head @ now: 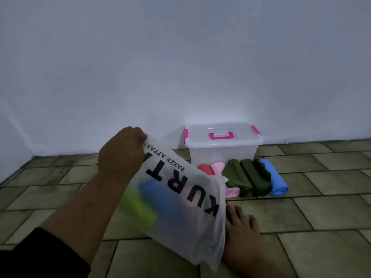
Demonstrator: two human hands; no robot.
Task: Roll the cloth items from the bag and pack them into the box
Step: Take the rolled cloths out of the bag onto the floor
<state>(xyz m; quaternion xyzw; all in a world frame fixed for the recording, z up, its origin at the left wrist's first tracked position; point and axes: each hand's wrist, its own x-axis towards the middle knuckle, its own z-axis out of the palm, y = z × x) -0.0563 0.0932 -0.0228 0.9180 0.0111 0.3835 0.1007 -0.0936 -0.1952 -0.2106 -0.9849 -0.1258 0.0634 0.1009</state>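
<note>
My left hand [120, 153] grips the top edge of a translucent white bag [180, 213] with black lettering and holds it up, tilted, above the floor. Through the plastic show a lime-green cloth [138, 207] and a blue cloth [160, 199]. The clear box [222, 155] with a pink handle and latches stands by the wall, lid closed. In front of it lie rolled cloths: a coral one [205, 169], a pink one [217, 167], dark green ones [249, 177] and a blue one [274, 177]. My right hand is out of sight.
A bare foot [243, 233] rests on the tiled floor [321, 207] just right of the bag. Another pink cloth [232, 192] lies beside the bag's edge. A white wall [180, 67] closes the far side, with a corner at the left.
</note>
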